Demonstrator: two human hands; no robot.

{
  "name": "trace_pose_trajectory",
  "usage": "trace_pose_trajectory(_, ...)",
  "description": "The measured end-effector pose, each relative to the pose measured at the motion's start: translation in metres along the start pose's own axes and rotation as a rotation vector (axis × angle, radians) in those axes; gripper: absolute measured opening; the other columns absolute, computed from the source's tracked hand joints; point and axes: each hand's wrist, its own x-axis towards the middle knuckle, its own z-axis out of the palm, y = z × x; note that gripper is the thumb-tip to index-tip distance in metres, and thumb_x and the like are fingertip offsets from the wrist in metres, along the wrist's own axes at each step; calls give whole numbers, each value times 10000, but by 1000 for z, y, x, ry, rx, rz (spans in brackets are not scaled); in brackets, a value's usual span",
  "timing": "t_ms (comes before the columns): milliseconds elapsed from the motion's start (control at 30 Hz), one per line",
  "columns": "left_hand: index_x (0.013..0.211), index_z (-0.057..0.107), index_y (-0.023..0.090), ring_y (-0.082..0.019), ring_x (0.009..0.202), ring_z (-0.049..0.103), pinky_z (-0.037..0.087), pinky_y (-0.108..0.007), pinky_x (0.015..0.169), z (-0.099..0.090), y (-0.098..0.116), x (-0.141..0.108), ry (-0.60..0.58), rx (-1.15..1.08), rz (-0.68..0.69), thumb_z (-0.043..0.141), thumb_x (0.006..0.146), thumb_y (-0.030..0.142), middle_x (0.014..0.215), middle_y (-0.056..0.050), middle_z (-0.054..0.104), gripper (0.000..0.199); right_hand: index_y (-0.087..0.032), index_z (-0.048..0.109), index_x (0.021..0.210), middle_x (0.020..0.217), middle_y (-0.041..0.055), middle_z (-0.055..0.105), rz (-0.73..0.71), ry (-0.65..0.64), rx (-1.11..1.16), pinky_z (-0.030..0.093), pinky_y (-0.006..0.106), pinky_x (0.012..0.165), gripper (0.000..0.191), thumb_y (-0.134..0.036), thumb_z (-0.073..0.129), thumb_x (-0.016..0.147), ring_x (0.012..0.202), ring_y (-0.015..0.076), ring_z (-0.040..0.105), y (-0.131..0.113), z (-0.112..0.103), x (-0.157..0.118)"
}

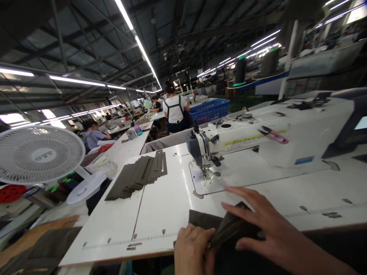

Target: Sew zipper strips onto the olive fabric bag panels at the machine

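At the front edge of the sewing table, my left hand (191,244) is closed on a dark olive fabric piece (204,218). A narrow strip that looks like a zipper, with a small brass-coloured bit near my left fingers, runs along the fabric. My right hand (265,221) is over the right part of the same piece, its fingers spread and thumb apart. Whether its fingertips touch the cloth I cannot tell. Just beyond the hands stands a white sewing machine (275,133), with its needle and presser foot (207,173) above the plate. No cloth shows under the foot.
Left of the machine lies a fanned stack of olive fabric pieces (137,175). A white fan (43,154) stands at the far left. Pink-handled thread snips (273,135) rest on the machine arm. Beyond are a blue crate (210,110), thread cones (240,70) and people at other tables.
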Motion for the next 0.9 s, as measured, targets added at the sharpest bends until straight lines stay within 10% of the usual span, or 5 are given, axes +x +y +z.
trace_pose_trajectory(167, 808, 680, 254, -191, 637, 571, 359, -313, 611, -8, 8, 3, -81, -62, -47, 623, 714, 161, 659, -5, 658, 144, -241, 663, 826, 708, 14, 646, -166, -262, 61, 427, 333, 739, 148, -276, 526, 871, 720, 167, 574, -13, -2, 7)
trace_pose_trajectory(367, 836, 664, 241, -153, 653, 555, 369, -227, 583, -32, 14, 5, -195, -367, -338, 639, 678, 103, 700, 38, 628, 212, -271, 684, 757, 696, 6, 647, 111, -280, 160, 453, 288, 674, 165, -370, 568, 820, 715, 182, 593, -15, -2, 1)
trace_pose_trajectory(533, 749, 643, 193, -127, 696, 534, 370, -197, 595, -46, 15, 8, -214, -509, -282, 660, 647, 35, 776, 25, 576, 189, -279, 698, 766, 702, 7, 647, 145, -313, 210, 473, 284, 676, 192, -393, 553, 822, 714, 184, 599, -17, -2, -4)
trace_pose_trajectory(900, 1007, 610, 238, -210, 983, 545, 442, -325, 861, -53, -14, -30, 184, -252, -109, 583, 740, 51, 1049, -55, 580, 326, -327, 620, 1104, 938, 2, 684, -441, 132, -140, 458, 294, 816, 281, -274, 424, 910, 887, 185, 607, -15, 8, -19)
